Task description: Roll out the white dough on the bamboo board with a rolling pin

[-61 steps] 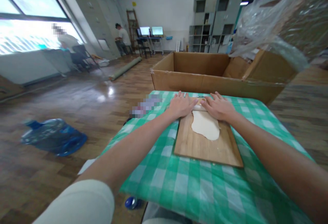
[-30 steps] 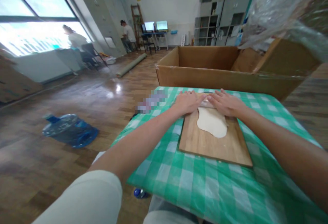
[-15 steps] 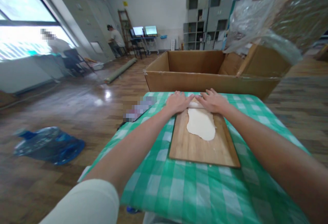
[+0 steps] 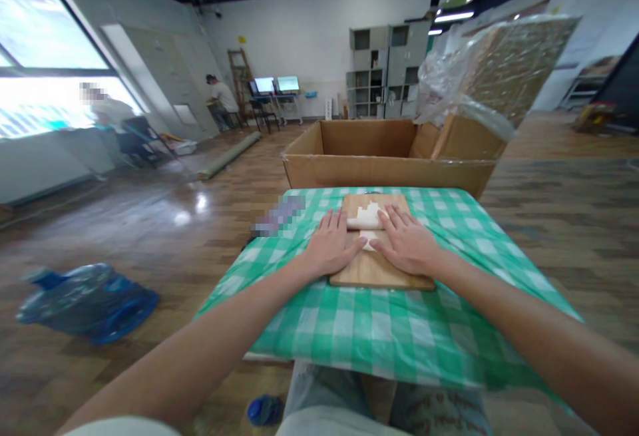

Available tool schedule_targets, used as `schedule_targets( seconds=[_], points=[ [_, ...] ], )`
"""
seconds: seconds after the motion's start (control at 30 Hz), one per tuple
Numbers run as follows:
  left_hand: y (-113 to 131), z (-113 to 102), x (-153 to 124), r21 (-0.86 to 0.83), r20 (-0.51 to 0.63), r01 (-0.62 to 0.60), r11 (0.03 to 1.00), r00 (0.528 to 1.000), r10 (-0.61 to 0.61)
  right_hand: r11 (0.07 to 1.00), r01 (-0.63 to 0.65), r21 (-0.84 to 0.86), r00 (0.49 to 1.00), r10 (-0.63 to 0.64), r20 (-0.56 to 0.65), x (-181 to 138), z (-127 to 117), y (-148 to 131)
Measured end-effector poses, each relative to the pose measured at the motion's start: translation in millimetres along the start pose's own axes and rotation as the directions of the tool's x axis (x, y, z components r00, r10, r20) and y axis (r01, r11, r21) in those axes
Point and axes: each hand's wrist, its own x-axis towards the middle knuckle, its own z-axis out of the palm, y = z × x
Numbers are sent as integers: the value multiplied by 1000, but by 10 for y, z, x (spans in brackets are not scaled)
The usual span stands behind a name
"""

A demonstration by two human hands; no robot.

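A wooden board (image 4: 384, 271) lies on a table with a green checked cloth (image 4: 394, 329). Flattened white dough (image 4: 368, 211) rests on the board's far half. A pale rolling pin (image 4: 360, 223) lies across the dough. My left hand (image 4: 330, 247) and my right hand (image 4: 405, 245) press flat on the pin, fingers stretched out, one at each side. Most of the pin is hidden under my palms.
A large open cardboard box (image 4: 379, 171) stands just beyond the table, with plastic-wrapped goods (image 4: 494, 66) at its right. A blue water jug (image 4: 82, 303) lies on the wooden floor at left. Two people (image 4: 222, 100) are far off by desks and windows.
Both hands have drawn the rolling pin back toward me, from the board's far edge to its middle. The dough now shows beyond my hands. The camera has tilted up.
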Motion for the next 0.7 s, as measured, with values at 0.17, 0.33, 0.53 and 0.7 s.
schedule_targets(
  seconds=[0.17, 0.33, 0.53, 0.7],
  points=[
    [35, -64, -262, 13, 32, -37, 999, 999, 36, 998, 57, 26, 998, -56, -22, -285, -75, -109],
    [14, -59, -3, 24, 38, 2, 1000, 999, -3, 997, 28, 72, 999, -31, 41, 18, 5, 105],
    [-109, 52, 638, 12, 40, 65, 998, 997, -65, 993, 16, 115, 981, -37, 191, 703, 184, 509],
    [-240, 192, 1127, -10, 110, 66, 998, 992, -64, 998, 52, 30, 969, -58, 242, 1100, 376, 818]
  ],
)
